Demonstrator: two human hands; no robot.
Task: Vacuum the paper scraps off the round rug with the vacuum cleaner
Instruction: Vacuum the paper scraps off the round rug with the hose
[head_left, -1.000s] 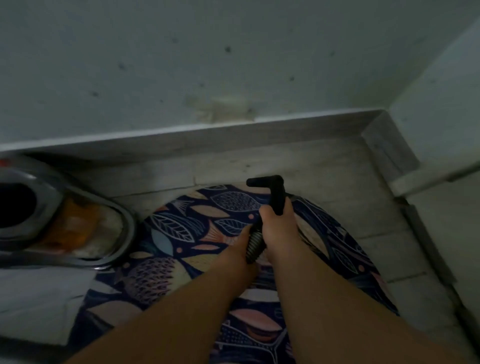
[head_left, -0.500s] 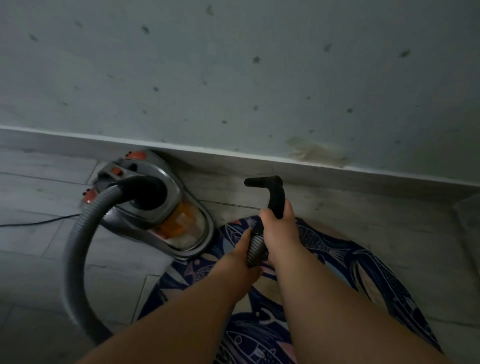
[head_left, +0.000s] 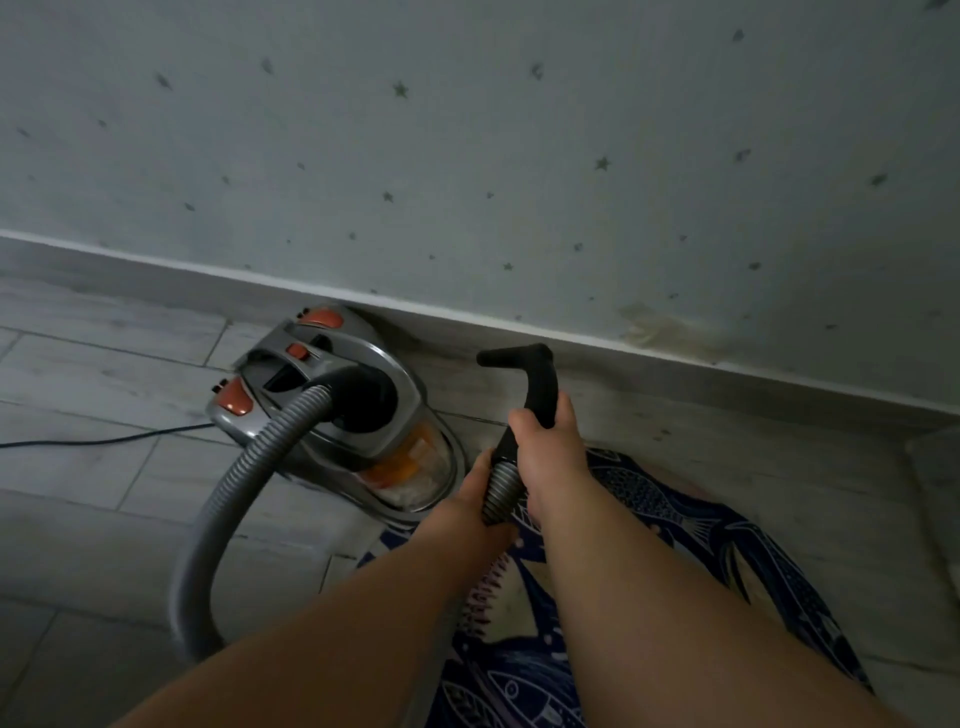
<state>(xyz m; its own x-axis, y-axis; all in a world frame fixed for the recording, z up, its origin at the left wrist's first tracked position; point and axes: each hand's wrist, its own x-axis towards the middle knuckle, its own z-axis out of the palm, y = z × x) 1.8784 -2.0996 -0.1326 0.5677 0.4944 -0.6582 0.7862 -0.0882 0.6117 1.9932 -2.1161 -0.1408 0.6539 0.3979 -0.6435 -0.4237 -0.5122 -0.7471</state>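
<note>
A black cord (head_left: 93, 442) is running in from the far left across the tiled floor (head_left: 104, 364), likely feeding power. The vacuum cleaner (head_left: 311, 364) is sitting against the baseboard, just left of the rug, probably parked close so the hose reaches. Its orange buttons are facing up; the clear bin (head_left: 410, 462) at its near end is showing orange and pale contents, too dim to identify. The grey ribbed hose (head_left: 218, 514) is looping from its top, down left, and going under the left arm.

The left hand (head_left: 470, 493) is gripping the ribbed hose end, its grip closed around it, seemingly steadying it. The right hand (head_left: 548, 447) is wrapping a closed grip around the black bent handle (head_left: 537, 374) just above. The handle's open tip is pointing left, lifted off the floor, not touching the rug.

The round rug (head_left: 753, 551), dark blue with a fish pattern, is lying near right, under both arms. No paper scraps are showing on its visible part; the arms are hiding much of it. Judging by this, suction on the rug isn't happening now.

No brand or writing is readable anywhere; the wall (head_left: 467, 156) is only showing small star marks.
</note>
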